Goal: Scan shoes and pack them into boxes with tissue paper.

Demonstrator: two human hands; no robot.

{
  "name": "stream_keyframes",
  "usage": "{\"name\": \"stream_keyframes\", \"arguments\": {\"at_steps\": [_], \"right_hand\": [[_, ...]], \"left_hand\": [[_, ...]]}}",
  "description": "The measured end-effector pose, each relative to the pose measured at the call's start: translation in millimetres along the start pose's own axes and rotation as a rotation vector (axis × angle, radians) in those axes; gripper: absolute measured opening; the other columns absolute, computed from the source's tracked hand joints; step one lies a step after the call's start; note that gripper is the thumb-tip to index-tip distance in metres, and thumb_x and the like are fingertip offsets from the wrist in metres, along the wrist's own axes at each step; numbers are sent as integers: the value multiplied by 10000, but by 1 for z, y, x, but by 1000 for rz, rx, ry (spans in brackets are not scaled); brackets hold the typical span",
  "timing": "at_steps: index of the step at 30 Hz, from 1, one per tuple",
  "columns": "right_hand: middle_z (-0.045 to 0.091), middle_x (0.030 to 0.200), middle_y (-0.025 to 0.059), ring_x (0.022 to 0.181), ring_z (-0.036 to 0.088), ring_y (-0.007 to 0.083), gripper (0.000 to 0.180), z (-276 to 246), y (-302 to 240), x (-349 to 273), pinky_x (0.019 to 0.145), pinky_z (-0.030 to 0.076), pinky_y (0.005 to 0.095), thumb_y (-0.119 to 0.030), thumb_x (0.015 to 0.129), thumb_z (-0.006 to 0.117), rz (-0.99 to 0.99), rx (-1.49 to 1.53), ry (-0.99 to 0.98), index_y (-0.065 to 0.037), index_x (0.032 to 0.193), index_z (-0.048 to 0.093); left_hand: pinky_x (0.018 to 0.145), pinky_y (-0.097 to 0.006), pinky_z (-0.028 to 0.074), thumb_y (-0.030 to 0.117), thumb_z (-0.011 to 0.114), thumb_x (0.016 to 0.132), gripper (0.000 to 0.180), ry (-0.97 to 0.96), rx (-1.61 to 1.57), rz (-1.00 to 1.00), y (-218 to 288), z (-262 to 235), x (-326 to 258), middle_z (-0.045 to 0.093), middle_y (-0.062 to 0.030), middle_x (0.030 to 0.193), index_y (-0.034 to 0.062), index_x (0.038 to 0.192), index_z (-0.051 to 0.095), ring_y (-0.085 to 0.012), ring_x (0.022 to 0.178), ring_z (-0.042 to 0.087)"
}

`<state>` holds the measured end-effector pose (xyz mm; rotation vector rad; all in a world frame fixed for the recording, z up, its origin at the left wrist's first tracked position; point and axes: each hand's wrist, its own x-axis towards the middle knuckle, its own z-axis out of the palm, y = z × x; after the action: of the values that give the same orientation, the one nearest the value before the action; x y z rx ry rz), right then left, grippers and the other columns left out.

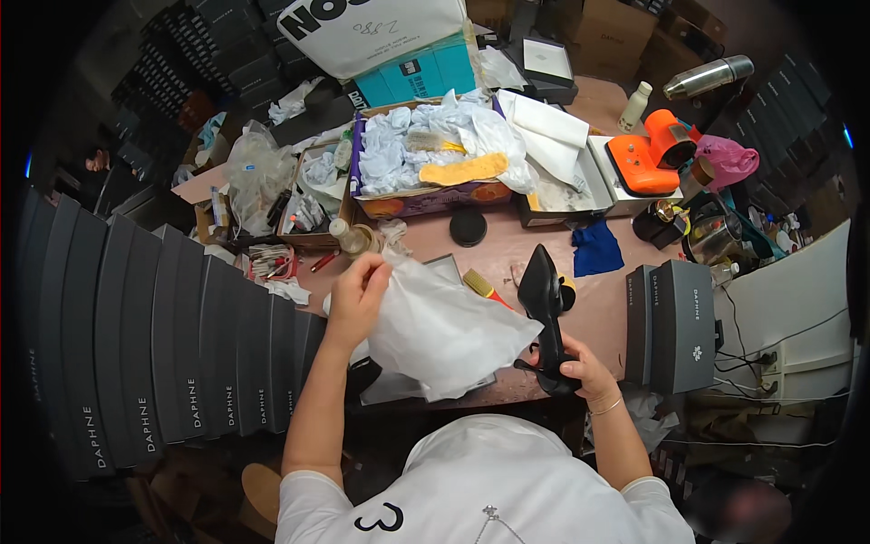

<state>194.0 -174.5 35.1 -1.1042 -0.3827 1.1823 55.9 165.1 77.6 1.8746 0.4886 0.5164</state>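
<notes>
My left hand (361,297) pinches the top corner of a white translucent bag (449,331), which hangs spread out over the middle of the table's front. To its right, my right hand (591,370) grips a black pointed-toe shoe (540,299) by the heel end, toe pointing away from me. The bag's right corner reaches the shoe; whether they touch, I cannot tell. Behind the bag, partly covered, lies a brush (483,286) with a red and yellow handle. Part of a grey box edge (444,265) shows behind the bag too.
Stacks of dark grey shoe boxes stand at left (163,335) and right (681,326). A carton (435,201) of crumpled paper sits at the back. Nearby are a blue cloth (596,248), a round black lid (468,228), an orange device (648,159) and a clear bottle (349,238).
</notes>
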Motion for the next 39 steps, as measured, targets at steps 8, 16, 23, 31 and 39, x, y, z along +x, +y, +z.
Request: {"name": "stream_keyframes", "arguments": {"at_steps": [8, 16, 23, 31, 39], "right_hand": [[622, 1022, 77, 964, 583, 166, 733, -9, 13, -12, 909, 438, 291, -349, 694, 729, 38, -102, 113, 1, 1290, 483], [622, 1001, 105, 913, 622, 197, 723, -32, 28, -35, 827, 518, 326, -374, 688, 725, 82, 33, 114, 6, 1254, 485], [595, 989, 121, 817, 660, 253, 830, -19, 38, -15, 712, 587, 391, -391, 673, 737, 155, 200, -5, 22, 1312, 406], [623, 1038, 113, 901, 633, 210, 705, 22, 53, -37, 800, 541, 334, -364, 702, 730, 127, 133, 36, 1, 1257, 492], [626, 1047, 109, 971, 608, 186, 758, 65, 72, -54, 880, 486, 307, -386, 694, 735, 45, 103, 108, 10, 1286, 478]], "left_hand": [[760, -324, 475, 117, 588, 869, 230, 272, 534, 139, -171, 34, 62, 623, -123, 934, 26, 1080, 573, -220, 867, 606], [1049, -437, 350, 74, 664, 754, 690, -347, 842, -257, -85, -14, -141, 344, -252, 1409, 101, 1393, 406, -409, 1281, 373], [869, -389, 469, -21, 556, 787, 212, 97, 436, -5, -96, 20, -169, 619, -143, 1032, -5, 980, 643, -338, 993, 583], [805, -400, 482, 113, 615, 836, 291, -555, 723, 72, -81, -55, -148, 629, -179, 1000, 15, 1109, 613, -339, 943, 602], [726, -360, 504, 362, 675, 830, 675, -263, 736, 28, -123, 13, 85, 657, -202, 956, 30, 1354, 409, -297, 799, 646]]}}
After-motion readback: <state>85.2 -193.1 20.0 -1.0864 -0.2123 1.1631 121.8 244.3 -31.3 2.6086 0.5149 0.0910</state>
